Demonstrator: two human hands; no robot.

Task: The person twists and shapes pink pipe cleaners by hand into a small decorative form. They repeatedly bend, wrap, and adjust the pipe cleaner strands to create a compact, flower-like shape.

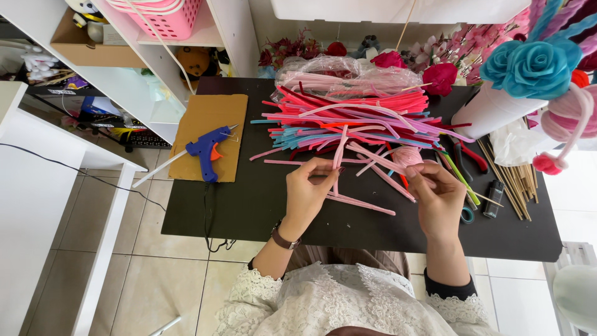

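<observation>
Centrally, left hand [309,190] pinching a pale pink pipe cleaner [339,152] upright over the black table [249,205], right hand [438,196] closed around a pink coiled pipe-cleaner rosette [406,155], heaped pipe cleaners [348,118] just behind, blue glue gun [208,150] on cardboard sheet [208,118] to the left.

One blue glue gun [208,151], one cardboard sheet [202,118], one pink basket [166,17], two hands, one wristwatch [284,239]

Head camera looks steeply down, close above the black table [261,199].
</observation>
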